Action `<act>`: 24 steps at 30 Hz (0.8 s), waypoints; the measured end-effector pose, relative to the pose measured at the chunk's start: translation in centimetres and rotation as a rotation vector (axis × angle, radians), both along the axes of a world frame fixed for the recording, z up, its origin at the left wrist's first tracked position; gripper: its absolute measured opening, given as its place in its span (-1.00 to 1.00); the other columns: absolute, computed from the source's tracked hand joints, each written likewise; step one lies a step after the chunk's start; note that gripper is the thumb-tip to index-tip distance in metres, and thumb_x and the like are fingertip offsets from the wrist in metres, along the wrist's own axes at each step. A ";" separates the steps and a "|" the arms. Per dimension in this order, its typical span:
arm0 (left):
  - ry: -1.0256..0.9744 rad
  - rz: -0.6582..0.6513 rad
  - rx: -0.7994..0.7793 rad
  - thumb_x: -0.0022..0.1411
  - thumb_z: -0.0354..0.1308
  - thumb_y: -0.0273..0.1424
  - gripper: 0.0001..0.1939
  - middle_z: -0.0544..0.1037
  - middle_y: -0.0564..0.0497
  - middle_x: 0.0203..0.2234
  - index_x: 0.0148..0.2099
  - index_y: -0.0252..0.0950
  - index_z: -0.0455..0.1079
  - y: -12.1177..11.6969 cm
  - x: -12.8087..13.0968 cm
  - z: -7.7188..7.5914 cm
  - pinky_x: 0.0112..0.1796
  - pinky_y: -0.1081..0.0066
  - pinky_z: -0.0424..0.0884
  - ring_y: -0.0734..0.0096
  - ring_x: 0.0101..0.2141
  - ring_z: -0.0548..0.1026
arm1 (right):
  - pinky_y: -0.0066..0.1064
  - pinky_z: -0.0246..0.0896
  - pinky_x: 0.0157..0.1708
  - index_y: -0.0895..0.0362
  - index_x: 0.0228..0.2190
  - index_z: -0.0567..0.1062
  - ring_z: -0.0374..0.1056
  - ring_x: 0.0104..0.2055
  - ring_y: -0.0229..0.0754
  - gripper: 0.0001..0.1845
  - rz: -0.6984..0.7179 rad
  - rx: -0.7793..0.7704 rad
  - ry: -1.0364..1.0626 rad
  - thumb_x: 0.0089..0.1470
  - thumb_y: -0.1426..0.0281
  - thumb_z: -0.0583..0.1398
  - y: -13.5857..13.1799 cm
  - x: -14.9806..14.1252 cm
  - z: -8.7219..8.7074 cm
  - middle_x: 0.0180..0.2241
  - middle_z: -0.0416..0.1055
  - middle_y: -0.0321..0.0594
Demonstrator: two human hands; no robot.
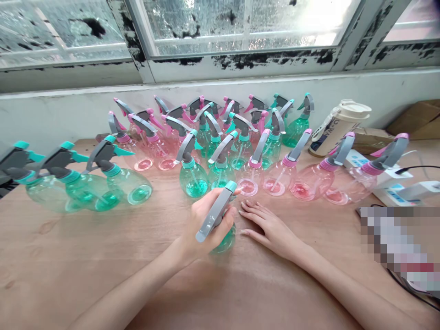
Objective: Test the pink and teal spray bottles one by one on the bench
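Observation:
My left hand (202, 220) is wrapped round the neck of a green spray bottle (225, 240), which stands on the wooden table (165, 293) in front of me. Its grey and teal trigger head shows above my fingers, while the collar is mostly hidden by them. Just to the right, my right hand (271, 229) lies flat on the table with its fingers stretched out, holding nothing. Beyond both hands runs a front row of spray bottles, among them a green one (193, 178) and a pink one (250, 178).
Several more pink and green spray bottles crowd behind that row. At the left stand green spray bottles (129, 185). A tumbler (338, 128), a white power strip (392, 183) with cables and a brown paper package (417, 119) are at the right, below the window.

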State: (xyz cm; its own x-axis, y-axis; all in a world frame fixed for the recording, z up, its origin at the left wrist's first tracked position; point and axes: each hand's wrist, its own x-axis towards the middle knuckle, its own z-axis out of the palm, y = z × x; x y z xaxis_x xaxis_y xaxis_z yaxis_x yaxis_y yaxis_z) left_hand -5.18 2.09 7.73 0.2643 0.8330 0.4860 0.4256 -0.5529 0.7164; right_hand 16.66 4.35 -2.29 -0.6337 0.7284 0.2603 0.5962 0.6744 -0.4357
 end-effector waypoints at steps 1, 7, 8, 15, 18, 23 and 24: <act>0.001 0.000 0.002 0.31 0.07 -0.43 -0.75 0.56 -0.12 -0.15 0.01 -0.31 0.39 0.0 0.0 0.0 -0.19 0.34 0.50 0.39 -0.33 0.55 | 0.07 -0.02 0.32 0.14 0.20 0.32 0.08 0.34 0.02 -0.45 -0.001 0.000 0.005 0.27 0.17 0.12 0.0 0.0 0.0 0.29 0.19 -0.04; 0.002 -0.009 0.013 0.31 0.06 -0.44 -0.75 0.56 -0.13 -0.13 0.02 -0.31 0.39 0.0 0.0 0.0 -0.18 0.34 0.50 0.39 -0.31 0.55 | 0.09 -0.01 0.32 0.12 0.20 0.32 0.09 0.34 0.02 -0.47 -0.002 0.004 0.011 0.27 0.18 0.12 -0.1 0.0 0.1 0.28 0.21 -0.04; 0.004 -0.009 0.015 0.31 0.06 -0.45 -0.75 0.56 -0.13 -0.13 0.02 -0.31 0.39 0.0 0.0 0.1 -0.18 0.34 0.50 0.38 -0.30 0.55 | 0.09 0.00 0.31 0.13 0.20 0.33 0.09 0.34 0.02 -0.47 -0.003 0.008 0.008 0.27 0.18 0.12 -0.1 0.0 0.1 0.28 0.21 -0.04; -0.002 -0.003 0.004 0.31 0.07 -0.45 -0.75 0.56 -0.13 -0.13 0.02 -0.31 0.39 -0.1 0.1 0.1 -0.20 0.35 0.49 0.35 -0.27 0.56 | 0.06 0.04 0.30 0.19 0.16 0.36 0.08 0.34 0.03 -0.49 -0.014 0.101 -0.029 0.28 0.20 0.10 -0.4 -0.2 0.0 0.28 0.20 0.03; -0.013 -0.020 -0.001 0.31 0.06 -0.44 -0.75 0.56 -0.12 -0.14 0.03 -0.30 0.37 0.0 0.0 0.0 -0.16 0.33 0.49 0.32 -0.23 0.56 | 0.06 0.05 0.30 0.20 0.15 0.38 0.09 0.34 0.05 -0.51 -0.031 0.143 -0.025 0.29 0.22 0.09 -0.7 -0.3 -0.1 0.27 0.21 0.04; 0.009 -0.021 0.016 0.30 0.07 -0.44 -0.80 0.53 -0.10 -0.17 -0.03 -0.30 0.38 0.2 -0.1 0.0 -0.19 0.34 0.48 0.34 -0.24 0.54 | 0.07 0.09 0.28 0.21 0.16 0.37 0.12 0.32 0.07 -0.48 -0.069 0.110 -0.032 0.28 0.19 0.10 -0.6 -0.1 -0.3 0.27 0.21 0.05; 0.011 -0.019 0.011 0.30 0.07 -0.43 -0.82 0.53 -0.09 -0.21 -0.06 -0.30 0.38 0.3 0.0 0.1 -0.21 0.34 0.48 0.35 -0.27 0.53 | 0.06 0.09 0.28 0.20 0.16 0.36 0.12 0.32 0.06 -0.48 -0.066 0.100 -0.034 0.27 0.19 0.10 -0.6 -0.1 -0.3 0.27 0.22 0.03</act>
